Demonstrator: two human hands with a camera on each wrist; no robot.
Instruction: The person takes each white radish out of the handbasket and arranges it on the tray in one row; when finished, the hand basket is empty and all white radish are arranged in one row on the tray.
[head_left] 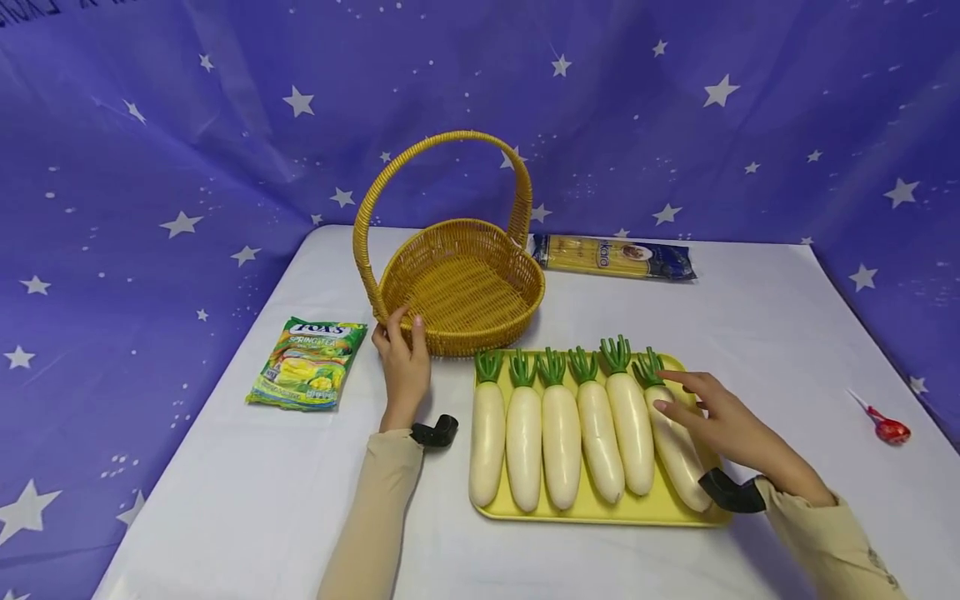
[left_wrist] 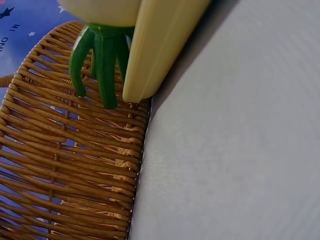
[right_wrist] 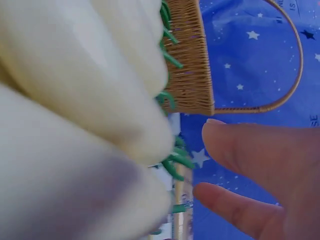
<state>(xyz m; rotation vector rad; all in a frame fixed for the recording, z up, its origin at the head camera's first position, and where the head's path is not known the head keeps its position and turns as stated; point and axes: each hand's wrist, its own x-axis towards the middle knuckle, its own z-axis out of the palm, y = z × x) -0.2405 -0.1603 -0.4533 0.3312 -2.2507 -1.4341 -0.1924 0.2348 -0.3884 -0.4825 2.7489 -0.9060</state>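
Note:
At the near-left rim of a wicker basket with a tall arched handle, my left hand holds the edge, its fingertips over the rim. In the left wrist view the basket's woven side shows, but no fingers. Several white radishes with green tops lie side by side on a yellow tray. Over the rightmost radish hovers my right hand, thumb and fingers spread apart with nothing between them. Its fingers appear beyond the blurred radishes in the right wrist view.
Left of the basket lies a green candy bag. A pack of spaghetti is behind the tray, near the table's back edge. At the far right is a red lollipop. Blue starry cloth hangs around the white table.

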